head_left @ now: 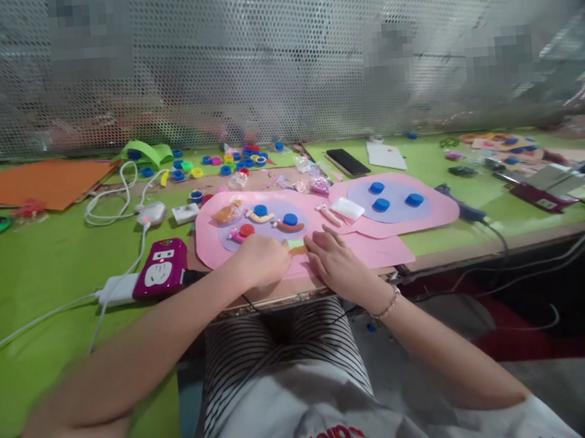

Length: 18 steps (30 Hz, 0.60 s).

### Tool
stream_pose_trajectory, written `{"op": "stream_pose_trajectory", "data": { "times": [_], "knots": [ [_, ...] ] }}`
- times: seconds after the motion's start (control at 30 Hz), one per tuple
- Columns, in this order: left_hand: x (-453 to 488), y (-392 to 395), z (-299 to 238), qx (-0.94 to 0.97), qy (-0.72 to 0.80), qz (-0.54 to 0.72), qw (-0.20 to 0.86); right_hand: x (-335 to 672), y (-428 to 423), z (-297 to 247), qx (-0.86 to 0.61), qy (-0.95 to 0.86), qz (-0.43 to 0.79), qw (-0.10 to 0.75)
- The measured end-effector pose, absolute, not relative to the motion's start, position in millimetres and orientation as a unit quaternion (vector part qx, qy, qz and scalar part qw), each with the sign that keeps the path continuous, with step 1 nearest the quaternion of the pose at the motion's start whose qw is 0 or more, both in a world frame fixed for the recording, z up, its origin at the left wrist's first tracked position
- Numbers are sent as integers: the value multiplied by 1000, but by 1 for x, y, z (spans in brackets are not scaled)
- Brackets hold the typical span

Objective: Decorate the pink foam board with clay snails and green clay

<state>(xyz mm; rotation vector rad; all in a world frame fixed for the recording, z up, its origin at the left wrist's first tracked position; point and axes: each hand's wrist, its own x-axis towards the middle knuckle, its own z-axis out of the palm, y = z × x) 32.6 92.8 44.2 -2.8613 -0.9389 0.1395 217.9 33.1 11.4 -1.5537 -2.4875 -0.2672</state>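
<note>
My left hand (265,259) is closed, with its knuckles up, low on a pink paper sheet (206,228). My right hand (336,264) lies beside it, fingers partly spread and pressing on the paper. Between my fingertips runs a short orange-brown strip (299,250), with a pale green patch above it. Its ends are hidden by my fingers. Just beyond are small snail-like figures: a pink one with a red bottle cap (246,230), a cream one with a blue cap (260,210) and a brown one with a blue cap (290,219). A pale pink figure (329,215) has no cap.
A second pink sheet (442,205) holds three blue caps. At left stand a purple power socket (162,268), a white charger (152,215) and cables. Loose caps, a black phone (347,162) and a white card (386,155) lie behind. A perforated metal screen (261,61) borders the back.
</note>
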Motion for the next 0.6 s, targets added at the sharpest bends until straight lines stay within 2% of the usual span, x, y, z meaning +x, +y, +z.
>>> {"op": "stream_pose_trajectory", "data": {
  "times": [0.23,0.43,0.6],
  "knots": [
    [33,99,34,-953,-300,5,44,216,32,11,-534,-837,-81,91],
    [35,98,37,-955,-294,8,25,220,29,6,-546,-824,-51,144],
    [35,96,42,-952,-305,21,19,219,28,6,-548,-826,-37,127]
  ]
}}
